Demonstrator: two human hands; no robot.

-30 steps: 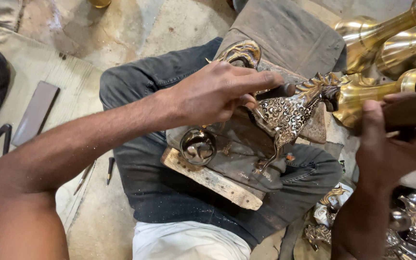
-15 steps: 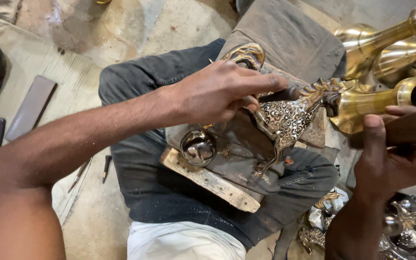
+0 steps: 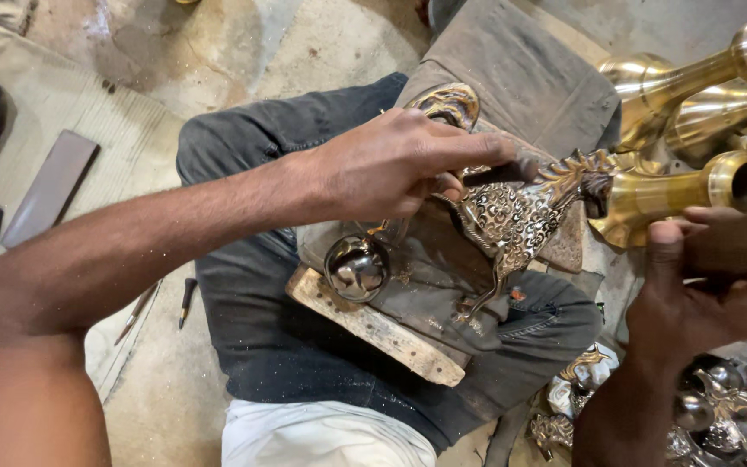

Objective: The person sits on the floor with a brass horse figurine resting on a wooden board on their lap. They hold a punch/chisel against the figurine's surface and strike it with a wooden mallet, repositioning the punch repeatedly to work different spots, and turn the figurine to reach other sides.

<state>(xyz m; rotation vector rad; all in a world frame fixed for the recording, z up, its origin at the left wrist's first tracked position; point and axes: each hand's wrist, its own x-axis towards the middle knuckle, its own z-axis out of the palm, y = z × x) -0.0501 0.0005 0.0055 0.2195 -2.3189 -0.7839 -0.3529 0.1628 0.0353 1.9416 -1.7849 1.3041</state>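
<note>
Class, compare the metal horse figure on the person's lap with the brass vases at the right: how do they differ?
The horse figure is covered in fine engraved patterning; the brass vases are smooth and plain. The horse figure mixes dark and gold tones; the vases are uniformly golden. The left hand steadies the horse figure; no hand touches the vases. Both are shiny metal.

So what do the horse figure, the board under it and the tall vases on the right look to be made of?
Horse figure: seemingly cast metal, brass-toned with dark engraved scrollwork; it glints along the mane, and the left hand presses a tool against it.
Board: rough, unfinished wood; pale, worn grain and chipped edges.
Vases: likely polished brass; smooth golden surfaces with bright mirror-like highlights.
</note>
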